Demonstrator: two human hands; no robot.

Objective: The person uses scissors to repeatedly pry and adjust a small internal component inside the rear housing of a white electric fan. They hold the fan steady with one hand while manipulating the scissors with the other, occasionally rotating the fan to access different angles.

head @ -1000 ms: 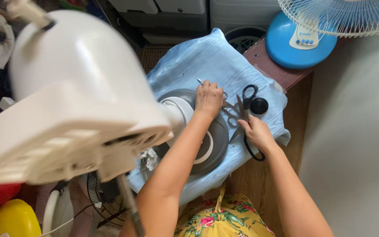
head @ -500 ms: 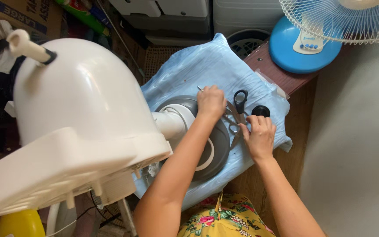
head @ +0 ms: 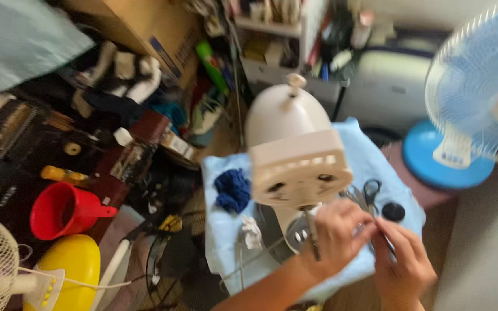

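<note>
Single head-worn view, looking steeply down and forward from just above the worktop (head: 226,230). The white fan motor housing (head: 295,155) fills the centre at close range; both hands enter from the lower edge, with cluttered floor at left. The frame is motion-blurred.

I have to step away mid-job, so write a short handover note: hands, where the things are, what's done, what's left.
Left hand: over the base of the white fan motor housing, a thin dark tool beside its fingers; grip unclear in the blur.
Right hand: fingertips meeting the left hand, contents unclear.
Scissors and black cap lie on the light blue cloth.
Done: housing stands bare, with no grille or blades on it.
Left: whatever fitting the hands are working.
</note>
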